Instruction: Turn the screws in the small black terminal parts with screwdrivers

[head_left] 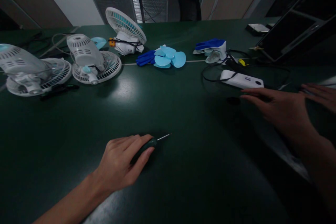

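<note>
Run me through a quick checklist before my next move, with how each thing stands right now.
1. Screwdriver gripped in left hand: ok.
2. Screwdriver shaft sticking out past the fingers: ok.
3. Right hand holding nothing: cannot tell.
4. Gloves worn: not ok, both hands are bare.
5. Right hand not touching the other person's hand: cannot tell.
6. Loose blue fan blade away from both hands: ok.
</note>
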{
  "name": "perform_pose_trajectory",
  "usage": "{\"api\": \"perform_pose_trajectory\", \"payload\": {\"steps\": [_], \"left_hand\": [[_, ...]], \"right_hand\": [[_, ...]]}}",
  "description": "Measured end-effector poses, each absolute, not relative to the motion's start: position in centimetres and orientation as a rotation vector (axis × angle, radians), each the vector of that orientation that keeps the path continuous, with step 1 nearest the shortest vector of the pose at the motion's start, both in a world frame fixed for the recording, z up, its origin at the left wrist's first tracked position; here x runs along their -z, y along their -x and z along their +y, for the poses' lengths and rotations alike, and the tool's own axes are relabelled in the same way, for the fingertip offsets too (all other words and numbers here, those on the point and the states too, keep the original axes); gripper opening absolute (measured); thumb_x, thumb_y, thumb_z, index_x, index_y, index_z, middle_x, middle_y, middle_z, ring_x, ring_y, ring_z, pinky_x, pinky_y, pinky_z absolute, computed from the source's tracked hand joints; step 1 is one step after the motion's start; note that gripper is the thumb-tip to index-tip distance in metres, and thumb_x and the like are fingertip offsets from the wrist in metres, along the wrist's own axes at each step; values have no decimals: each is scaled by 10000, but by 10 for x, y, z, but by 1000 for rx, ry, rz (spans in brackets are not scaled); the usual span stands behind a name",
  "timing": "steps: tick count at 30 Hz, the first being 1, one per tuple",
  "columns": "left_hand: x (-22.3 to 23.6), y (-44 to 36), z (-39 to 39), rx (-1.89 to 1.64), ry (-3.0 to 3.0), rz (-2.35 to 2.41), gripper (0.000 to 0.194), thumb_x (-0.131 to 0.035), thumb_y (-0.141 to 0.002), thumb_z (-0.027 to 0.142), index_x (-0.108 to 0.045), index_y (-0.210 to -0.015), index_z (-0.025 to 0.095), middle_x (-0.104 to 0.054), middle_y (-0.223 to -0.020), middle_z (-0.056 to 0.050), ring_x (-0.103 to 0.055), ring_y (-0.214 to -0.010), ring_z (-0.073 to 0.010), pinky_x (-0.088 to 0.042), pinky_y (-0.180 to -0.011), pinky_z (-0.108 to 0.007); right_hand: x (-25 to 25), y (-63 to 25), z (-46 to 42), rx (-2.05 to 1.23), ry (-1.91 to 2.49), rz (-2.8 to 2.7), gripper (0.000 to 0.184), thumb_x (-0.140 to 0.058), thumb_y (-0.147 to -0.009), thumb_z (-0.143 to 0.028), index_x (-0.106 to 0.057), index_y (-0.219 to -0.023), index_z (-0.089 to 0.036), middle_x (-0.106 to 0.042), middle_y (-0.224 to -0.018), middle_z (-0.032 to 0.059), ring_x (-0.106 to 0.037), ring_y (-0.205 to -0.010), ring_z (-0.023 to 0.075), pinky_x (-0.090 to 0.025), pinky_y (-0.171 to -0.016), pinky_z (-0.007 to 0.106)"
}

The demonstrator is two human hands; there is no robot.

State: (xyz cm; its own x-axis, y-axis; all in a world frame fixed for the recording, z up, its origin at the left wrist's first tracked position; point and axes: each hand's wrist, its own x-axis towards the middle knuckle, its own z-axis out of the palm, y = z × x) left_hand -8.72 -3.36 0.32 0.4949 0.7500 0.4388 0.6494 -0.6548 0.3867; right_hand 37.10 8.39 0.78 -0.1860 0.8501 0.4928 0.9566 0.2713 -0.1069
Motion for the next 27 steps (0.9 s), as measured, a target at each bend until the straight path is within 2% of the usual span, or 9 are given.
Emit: {"api": "perform_pose_trajectory", "payload": {"steps": [4, 10, 16, 23, 27], "left_hand": [[-4, 87, -33, -880, -2560, 1209, 243, -571, -975, 231, -622, -1195, 143, -726, -850, -27, -700, -657, -132, -557, -607, -254], [-4, 87, -34, -883, -2570, 1213, 243, -569, -979, 236, -621, -1199, 149, -731, -863, -30, -701, -665, -133, -557, -617, -255], [-4, 87, -32, -875, -2586, 1227, 238, -549, -992, 251, -624, -1195, 151, -732, -862, -30, -704, -670, -134, -556, -611, -258], [-4, 87, -34, -884, -2591, 1218, 237, -567, -986, 245, -626, -1195, 151, -744, -899, -33, -717, -706, -132, -566, -643, -259], [-4, 87, -34, -881, -2589, 1221, 244, -558, -991, 249, -620, -1205, 150, -744, -895, -34, -715, -693, -133, -566, -634, -262]], "right_hand": [[-8, -372, 84, 323, 1563, -2193, 374, -512, -980, -483, -772, -1085, -236, -784, -1085, 72, -744, -955, 281, -534, -810, 388], [-13, -370, 81, 291, 1602, -2081, 373, -545, -958, -497, -794, -1041, -232, -793, -1060, 59, -753, -944, 264, -555, -838, 376], [-7, -374, 85, 183, 1656, -2041, 419, -542, -932, -535, -790, -1086, -235, -784, -1103, 55, -744, -1001, 283, -553, -906, 416], [-8, -374, 87, 144, 1808, -2058, 443, -518, -911, -520, -766, -1133, -227, -781, -1095, 72, -750, -891, 288, -550, -773, 416], [-7, -373, 86, 209, 1755, -2106, 437, -498, -940, -489, -751, -1169, -217, -776, -1112, 77, -747, -891, 276, -541, -773, 395]]}}
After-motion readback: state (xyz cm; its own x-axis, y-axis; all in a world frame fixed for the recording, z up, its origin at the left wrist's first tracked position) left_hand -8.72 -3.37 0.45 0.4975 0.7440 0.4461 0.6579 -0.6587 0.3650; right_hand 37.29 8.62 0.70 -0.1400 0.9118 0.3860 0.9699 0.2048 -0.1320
